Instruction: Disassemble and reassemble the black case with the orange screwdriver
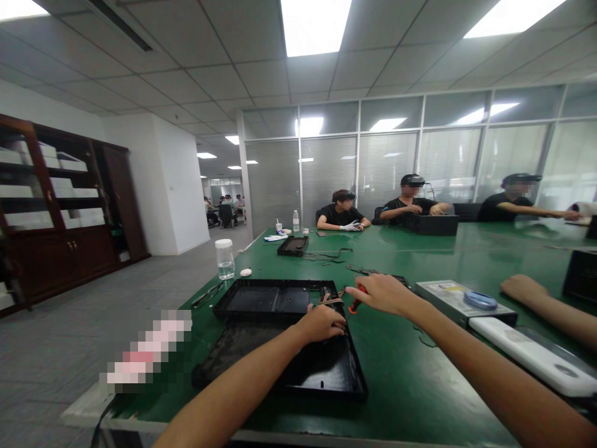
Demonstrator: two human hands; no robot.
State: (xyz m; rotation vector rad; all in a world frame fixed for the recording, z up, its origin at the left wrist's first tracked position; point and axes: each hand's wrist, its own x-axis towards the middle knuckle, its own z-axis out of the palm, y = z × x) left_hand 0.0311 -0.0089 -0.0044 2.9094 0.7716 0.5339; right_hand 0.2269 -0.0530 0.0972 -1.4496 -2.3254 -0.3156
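Observation:
A black open casing [275,356] made of two shallow tray-like parts lies in front of me on the green table. My left hand [321,325] reaches over its right side, fingers curled and pinched together; what they hold is hidden. Just beyond those fingers is a bundle of striped wires [332,300] at the casing's inner right corner. My right hand [380,292] is closed around a red-handled screwdriver [357,303], to the right of the wires. The screwdriver's tip is too small to make out.
A clear jar with a white lid [224,259] and pliers [207,295] stand and lie left of the casing. To the right are a grey metal box [438,297] with a blue tape roll [480,300] and a long white device [527,354]. Another person's arm [550,302] rests beyond.

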